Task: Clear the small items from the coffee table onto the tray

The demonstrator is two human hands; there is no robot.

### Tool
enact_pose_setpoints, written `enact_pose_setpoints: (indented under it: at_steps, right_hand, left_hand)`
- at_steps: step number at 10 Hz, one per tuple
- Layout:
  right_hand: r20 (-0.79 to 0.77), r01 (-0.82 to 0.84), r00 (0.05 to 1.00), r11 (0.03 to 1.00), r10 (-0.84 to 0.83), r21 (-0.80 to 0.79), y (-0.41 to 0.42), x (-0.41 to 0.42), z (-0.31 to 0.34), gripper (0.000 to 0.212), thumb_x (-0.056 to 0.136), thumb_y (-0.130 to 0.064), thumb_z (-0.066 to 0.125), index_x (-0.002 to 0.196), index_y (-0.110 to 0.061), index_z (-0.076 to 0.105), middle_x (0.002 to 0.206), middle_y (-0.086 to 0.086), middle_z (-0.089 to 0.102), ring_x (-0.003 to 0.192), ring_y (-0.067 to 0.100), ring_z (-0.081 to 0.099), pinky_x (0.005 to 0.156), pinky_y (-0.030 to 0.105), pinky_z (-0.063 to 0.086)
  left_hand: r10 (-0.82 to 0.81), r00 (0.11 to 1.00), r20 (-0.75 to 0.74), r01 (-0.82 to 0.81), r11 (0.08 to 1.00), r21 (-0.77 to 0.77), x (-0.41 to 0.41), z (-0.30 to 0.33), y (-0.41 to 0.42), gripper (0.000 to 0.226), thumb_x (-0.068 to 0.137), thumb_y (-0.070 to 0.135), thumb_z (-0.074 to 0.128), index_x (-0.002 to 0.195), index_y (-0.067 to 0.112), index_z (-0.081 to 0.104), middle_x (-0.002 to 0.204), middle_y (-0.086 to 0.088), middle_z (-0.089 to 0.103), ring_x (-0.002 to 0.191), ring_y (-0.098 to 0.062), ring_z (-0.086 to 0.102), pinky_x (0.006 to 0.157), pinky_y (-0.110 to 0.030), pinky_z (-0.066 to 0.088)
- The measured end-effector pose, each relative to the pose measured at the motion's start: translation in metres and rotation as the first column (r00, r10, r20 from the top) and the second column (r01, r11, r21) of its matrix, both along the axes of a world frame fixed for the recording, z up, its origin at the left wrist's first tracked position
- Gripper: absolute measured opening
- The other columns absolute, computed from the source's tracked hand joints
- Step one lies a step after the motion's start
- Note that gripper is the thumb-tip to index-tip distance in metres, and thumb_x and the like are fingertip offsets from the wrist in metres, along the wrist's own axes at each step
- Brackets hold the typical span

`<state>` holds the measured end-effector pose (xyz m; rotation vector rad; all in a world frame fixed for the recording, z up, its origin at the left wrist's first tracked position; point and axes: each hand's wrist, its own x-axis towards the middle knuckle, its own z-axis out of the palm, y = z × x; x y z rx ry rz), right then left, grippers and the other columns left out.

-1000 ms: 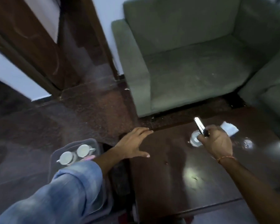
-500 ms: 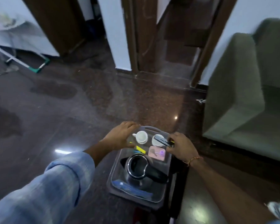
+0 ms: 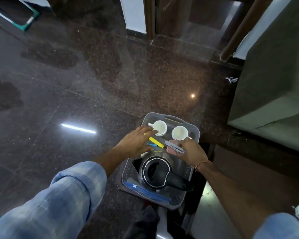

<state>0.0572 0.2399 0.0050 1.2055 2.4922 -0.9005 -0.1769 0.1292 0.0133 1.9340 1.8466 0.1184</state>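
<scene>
- While the right hand (image 3: 191, 153) pinches a slim silver metal tool (image 3: 174, 147) between thumb and fingers, the tool lies almost flat over the grey tray (image 3: 194, 133), its free end pointing away from the grip toward the left hand.
- Directly under the pinch there is a pink flat item (image 3: 170, 150), partly hidden by the tool and the fingers.
- Just beyond the grip, at the far end of the tray, two white cups (image 3: 179, 132) stand side by side, both upright.
- To the left of the grip, a yellow stick-like item (image 3: 156, 142) and a small blue one (image 3: 152, 145) lie on the tray floor.
- Over them is the left hand (image 3: 136, 144), fingers spread and holding nothing; its fingertips are at the rim of the left cup, but I cannot tell if they touch it.
- On the near side of the grip, a black kettle (image 3: 156, 172) with a chrome ring fills the middle of the tray, handle pointing right.
- Nearer still, a blue flat thing (image 3: 145, 191) lies at the near end of the tray.
- On the right wrist there is a thin bracelet (image 3: 201, 164); the left arm has a rolled blue sleeve (image 3: 72, 187).
</scene>
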Motion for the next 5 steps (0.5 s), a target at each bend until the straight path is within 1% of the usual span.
enact_pose_setpoints:
  at_steps: [1, 2, 3, 4, 5]
  right_hand:
    - [0.021, -0.009, 1.000, 0.999, 0.008, 0.038, -0.001, -0.009, -0.008, 0.042, 0.083, -0.059, 0.062, 0.114, -0.032, 0.070, 0.098, 0.006, 0.064, 0.096, 0.025, 0.062, 0.080, 0.036, 0.053]
    - [0.073, -0.050, 0.996, 0.993, 0.042, 0.104, -0.003, -0.018, -0.016, 0.035, 0.085, -0.054, 0.057, 0.107, -0.030, 0.068, 0.095, 0.005, 0.061, 0.094, 0.027, 0.063, 0.076, 0.037, 0.052]
    - [0.127, -0.064, 0.991, 0.988, 0.046, 0.142, -0.010, -0.023, -0.019, 0.038, 0.085, -0.051, 0.056, 0.116, -0.031, 0.064, 0.103, 0.006, 0.063, 0.099, 0.029, 0.063, 0.083, 0.037, 0.053]
    - [0.143, -0.072, 0.989, 0.977, 0.044, 0.202, -0.014, -0.022, -0.023, 0.037, 0.088, -0.052, 0.053, 0.118, -0.031, 0.061, 0.103, 0.007, 0.064, 0.102, 0.030, 0.060, 0.083, 0.038, 0.053]
    - [0.149, -0.086, 0.987, 0.973, 0.054, 0.215, -0.013, -0.021, -0.020, 0.036, 0.089, -0.054, 0.050, 0.116, -0.032, 0.060, 0.100, 0.006, 0.068, 0.100, 0.028, 0.060, 0.080, 0.037, 0.053]
  left_hand:
    - [-0.005, 1.000, 0.010, 0.005, 1.000, -0.004, 0.003, -0.010, 0.002, 0.069, 0.090, 0.044, 0.062, 0.148, 0.021, 0.032, 0.150, -0.006, 0.037, 0.138, -0.023, 0.031, 0.112, -0.038, 0.034]
    - [-0.008, 1.000, 0.011, 0.008, 0.999, -0.033, 0.004, -0.017, 0.002, 0.067, 0.092, 0.044, 0.059, 0.149, 0.024, 0.029, 0.151, -0.005, 0.035, 0.139, -0.023, 0.030, 0.111, -0.041, 0.037]
    - [-0.016, 1.000, 0.001, 0.016, 0.998, -0.058, 0.003, -0.019, 0.003, 0.066, 0.093, 0.043, 0.058, 0.149, 0.024, 0.029, 0.151, -0.005, 0.034, 0.139, -0.024, 0.031, 0.109, -0.045, 0.039]
    - [-0.028, 0.999, 0.015, 0.029, 0.998, -0.048, 0.002, -0.017, 0.001, 0.065, 0.093, 0.043, 0.058, 0.149, 0.025, 0.029, 0.151, -0.004, 0.035, 0.138, -0.024, 0.031, 0.109, -0.045, 0.039]
    - [-0.018, 0.999, 0.027, 0.019, 0.998, -0.051, 0.001, -0.010, -0.001, 0.067, 0.092, 0.041, 0.060, 0.149, 0.025, 0.029, 0.151, -0.005, 0.034, 0.138, -0.024, 0.031, 0.110, -0.044, 0.038]
